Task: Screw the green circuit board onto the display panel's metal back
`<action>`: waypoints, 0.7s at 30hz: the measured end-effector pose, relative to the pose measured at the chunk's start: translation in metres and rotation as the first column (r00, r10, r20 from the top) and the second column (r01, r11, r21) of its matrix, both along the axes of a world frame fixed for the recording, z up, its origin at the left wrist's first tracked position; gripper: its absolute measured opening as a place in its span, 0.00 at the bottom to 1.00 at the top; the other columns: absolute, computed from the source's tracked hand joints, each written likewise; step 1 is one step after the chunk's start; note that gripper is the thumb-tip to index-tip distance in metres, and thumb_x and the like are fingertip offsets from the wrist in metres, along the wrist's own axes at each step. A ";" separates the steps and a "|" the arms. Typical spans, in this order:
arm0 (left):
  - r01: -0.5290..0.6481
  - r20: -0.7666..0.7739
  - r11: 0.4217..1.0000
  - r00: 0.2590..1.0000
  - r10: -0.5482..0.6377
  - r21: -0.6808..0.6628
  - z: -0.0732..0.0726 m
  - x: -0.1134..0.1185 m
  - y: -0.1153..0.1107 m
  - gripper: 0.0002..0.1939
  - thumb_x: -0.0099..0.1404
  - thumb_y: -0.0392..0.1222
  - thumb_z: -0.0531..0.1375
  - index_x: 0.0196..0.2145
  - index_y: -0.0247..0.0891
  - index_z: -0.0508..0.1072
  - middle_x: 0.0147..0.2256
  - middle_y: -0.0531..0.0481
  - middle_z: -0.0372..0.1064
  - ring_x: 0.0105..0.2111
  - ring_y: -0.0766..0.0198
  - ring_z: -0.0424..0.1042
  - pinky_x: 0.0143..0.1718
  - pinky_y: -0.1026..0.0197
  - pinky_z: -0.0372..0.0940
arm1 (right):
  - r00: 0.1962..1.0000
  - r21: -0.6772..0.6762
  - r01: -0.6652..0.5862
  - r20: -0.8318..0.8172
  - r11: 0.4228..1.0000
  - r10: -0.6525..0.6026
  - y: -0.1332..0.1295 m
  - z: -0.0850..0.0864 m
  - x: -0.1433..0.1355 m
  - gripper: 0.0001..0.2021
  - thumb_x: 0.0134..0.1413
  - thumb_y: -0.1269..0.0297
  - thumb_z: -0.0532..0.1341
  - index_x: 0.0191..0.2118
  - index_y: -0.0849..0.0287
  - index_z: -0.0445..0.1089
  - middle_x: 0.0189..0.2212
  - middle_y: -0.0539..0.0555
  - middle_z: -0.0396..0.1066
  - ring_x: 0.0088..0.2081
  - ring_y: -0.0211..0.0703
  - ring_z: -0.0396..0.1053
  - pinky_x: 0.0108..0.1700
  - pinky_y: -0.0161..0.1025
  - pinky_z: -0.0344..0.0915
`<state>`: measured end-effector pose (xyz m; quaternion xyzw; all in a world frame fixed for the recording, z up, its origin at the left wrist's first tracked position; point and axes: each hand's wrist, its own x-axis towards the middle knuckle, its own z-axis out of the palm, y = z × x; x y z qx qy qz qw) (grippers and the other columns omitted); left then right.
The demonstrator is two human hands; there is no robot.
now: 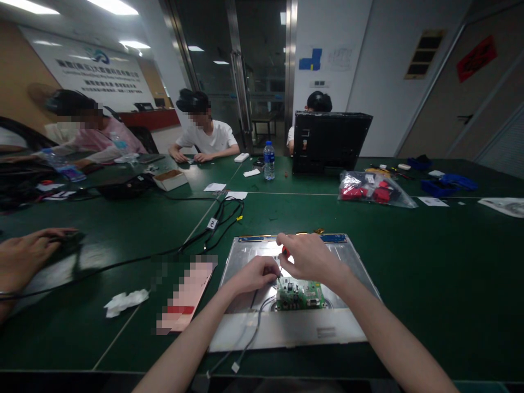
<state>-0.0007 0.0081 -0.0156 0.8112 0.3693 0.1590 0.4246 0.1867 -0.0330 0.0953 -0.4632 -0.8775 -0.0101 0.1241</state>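
Tool with a red handle (pixel 286 251) sits gripped in your right hand (pixel 309 257); your left hand (pixel 258 273) curls beside it, its hold unclear. Just nearer you than the grip, the green circuit board (pixel 301 295) lies on the metal panel (pixel 241 259).

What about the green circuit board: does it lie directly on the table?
No, the green circuit board sits on the silver panel, which rests on the table.

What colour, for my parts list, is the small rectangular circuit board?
The circuit board is green; head view.
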 end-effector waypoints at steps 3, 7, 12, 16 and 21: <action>-0.002 -0.001 1.000 1.000 0.002 0.007 0.002 0.000 -0.001 0.07 0.55 0.29 0.56 0.31 0.34 0.73 0.28 0.52 0.72 0.30 0.65 0.69 0.32 0.66 0.62 | 1.000 -0.028 0.016 0.019 0.999 -0.016 0.001 0.001 0.001 0.11 0.60 0.56 0.55 0.42 0.57 0.64 0.32 0.54 0.76 0.31 0.44 0.73 0.27 0.36 0.50; -0.009 -0.009 1.000 1.000 0.009 0.021 0.003 0.000 -0.002 0.07 0.55 0.29 0.56 0.30 0.34 0.73 0.27 0.52 0.71 0.29 0.65 0.68 0.32 0.65 0.61 | 0.997 -0.059 0.047 0.061 0.997 -0.043 0.001 0.003 0.000 0.09 0.62 0.58 0.53 0.41 0.56 0.64 0.31 0.54 0.76 0.32 0.45 0.73 0.28 0.36 0.52; -0.009 -0.012 1.000 1.000 0.009 0.017 -0.002 0.000 0.000 0.08 0.54 0.29 0.56 0.31 0.33 0.73 0.29 0.51 0.72 0.30 0.64 0.69 0.34 0.65 0.63 | 1.000 -0.034 -0.003 0.014 0.999 0.003 0.000 0.002 0.001 0.11 0.56 0.63 0.57 0.44 0.58 0.63 0.33 0.53 0.76 0.32 0.44 0.73 0.27 0.36 0.50; -0.005 -0.017 1.000 1.000 0.005 0.012 0.000 0.001 -0.001 0.08 0.55 0.29 0.56 0.32 0.34 0.73 0.29 0.51 0.72 0.30 0.64 0.69 0.33 0.65 0.63 | 1.000 0.002 -0.005 0.009 1.000 0.005 0.002 -0.002 0.002 0.10 0.59 0.57 0.55 0.42 0.56 0.64 0.30 0.52 0.76 0.31 0.45 0.73 0.26 0.36 0.47; -0.012 -0.026 1.000 1.000 0.013 0.018 0.004 0.001 -0.002 0.07 0.55 0.29 0.56 0.30 0.34 0.74 0.28 0.52 0.71 0.29 0.65 0.69 0.33 0.65 0.62 | 0.998 -0.026 0.039 0.048 0.999 -0.038 0.003 -0.002 0.000 0.09 0.62 0.57 0.53 0.40 0.56 0.65 0.29 0.53 0.76 0.30 0.44 0.73 0.26 0.36 0.47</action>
